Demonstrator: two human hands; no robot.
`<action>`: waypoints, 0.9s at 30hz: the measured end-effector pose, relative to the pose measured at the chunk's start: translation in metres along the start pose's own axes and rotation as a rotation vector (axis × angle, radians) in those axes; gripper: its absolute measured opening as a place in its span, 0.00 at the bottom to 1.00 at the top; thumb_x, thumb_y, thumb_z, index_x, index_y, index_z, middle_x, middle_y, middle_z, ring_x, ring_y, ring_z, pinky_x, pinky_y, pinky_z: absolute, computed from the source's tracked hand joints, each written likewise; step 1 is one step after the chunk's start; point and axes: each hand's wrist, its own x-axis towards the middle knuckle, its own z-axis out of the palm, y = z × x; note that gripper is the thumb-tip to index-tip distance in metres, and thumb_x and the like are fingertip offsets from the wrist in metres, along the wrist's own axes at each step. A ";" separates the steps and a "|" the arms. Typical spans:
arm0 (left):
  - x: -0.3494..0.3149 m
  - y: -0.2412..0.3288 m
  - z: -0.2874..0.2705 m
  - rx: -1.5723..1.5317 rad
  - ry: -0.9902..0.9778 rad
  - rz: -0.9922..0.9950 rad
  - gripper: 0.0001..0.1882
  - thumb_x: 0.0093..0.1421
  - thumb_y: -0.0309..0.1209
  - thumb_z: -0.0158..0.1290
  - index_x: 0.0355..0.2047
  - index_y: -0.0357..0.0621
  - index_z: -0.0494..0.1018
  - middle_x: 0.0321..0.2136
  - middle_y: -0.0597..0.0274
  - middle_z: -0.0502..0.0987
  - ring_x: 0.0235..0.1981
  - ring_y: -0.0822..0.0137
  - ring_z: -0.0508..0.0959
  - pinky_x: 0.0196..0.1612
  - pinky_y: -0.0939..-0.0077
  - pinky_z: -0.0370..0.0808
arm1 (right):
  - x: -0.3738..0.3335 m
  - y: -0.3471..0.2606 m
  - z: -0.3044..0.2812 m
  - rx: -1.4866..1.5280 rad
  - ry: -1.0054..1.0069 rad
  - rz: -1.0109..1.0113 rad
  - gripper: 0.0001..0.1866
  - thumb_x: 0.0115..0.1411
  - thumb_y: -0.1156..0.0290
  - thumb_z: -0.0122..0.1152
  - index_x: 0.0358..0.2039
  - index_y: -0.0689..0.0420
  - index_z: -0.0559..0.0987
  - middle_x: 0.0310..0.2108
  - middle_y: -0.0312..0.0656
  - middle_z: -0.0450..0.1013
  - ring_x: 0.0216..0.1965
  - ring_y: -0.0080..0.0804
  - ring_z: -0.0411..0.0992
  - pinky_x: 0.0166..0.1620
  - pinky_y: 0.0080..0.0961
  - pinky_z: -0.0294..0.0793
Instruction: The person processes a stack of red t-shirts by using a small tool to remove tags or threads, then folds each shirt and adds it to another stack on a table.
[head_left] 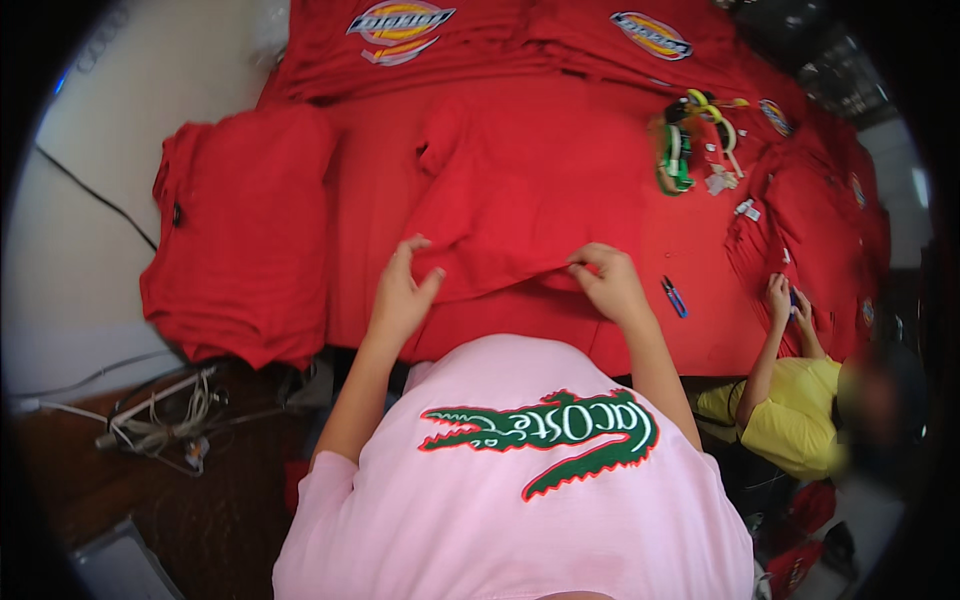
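A red T-shirt (540, 190) lies spread on the red-covered table in front of me, its near edge lifted and wavy. My right hand (608, 282) pinches that near edge between thumb and fingers. At the shirt's near left corner is my left hand (406, 292), thumb and fingers spread apart and touching the cloth. More red cloth hangs over the table edge below the shirt.
Left of me rests a stack of red shirts (240, 220); printed red shirts (430, 50) line the far side. Tape rolls (678, 150) and blue-handled thread snips (674, 297) lie to the right. A person in yellow (795, 410) handles red shirts there. Cables (170, 410) tangle on the floor.
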 end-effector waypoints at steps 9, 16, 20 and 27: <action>0.038 0.084 0.047 0.120 0.026 0.443 0.26 0.53 0.24 0.59 0.55 0.44 0.76 0.49 0.49 0.81 0.53 0.46 0.79 0.58 0.55 0.74 | -0.010 -0.122 -0.027 0.466 -0.169 -0.222 0.05 0.64 0.72 0.61 0.35 0.59 0.82 0.34 0.41 0.79 0.38 0.31 0.78 0.45 0.31 0.77; 0.039 0.020 -0.009 0.557 0.319 0.261 0.24 0.57 0.24 0.58 0.56 0.43 0.74 0.51 0.45 0.80 0.52 0.44 0.79 0.55 0.54 0.74 | -0.073 -0.128 -0.097 1.627 -0.228 -0.295 0.09 0.74 0.74 0.49 0.51 0.57 0.75 0.43 0.37 0.78 0.46 0.23 0.77 0.50 0.23 0.74; -0.018 0.008 -0.032 0.447 -0.140 -0.095 0.39 0.53 0.28 0.67 0.65 0.40 0.66 0.61 0.42 0.73 0.63 0.49 0.72 0.66 0.58 0.68 | -0.081 -0.127 -0.104 1.681 -0.017 -0.185 0.09 0.75 0.75 0.48 0.49 0.56 0.76 0.43 0.35 0.78 0.48 0.21 0.76 0.53 0.20 0.74; -0.081 0.148 0.064 -0.264 -0.341 0.418 0.40 0.52 0.30 0.70 0.65 0.38 0.67 0.65 0.47 0.70 0.67 0.49 0.69 0.68 0.60 0.66 | -0.102 -0.114 -0.023 0.986 -0.225 0.031 0.09 0.73 0.69 0.55 0.47 0.58 0.80 0.41 0.30 0.76 0.44 0.19 0.73 0.55 0.23 0.71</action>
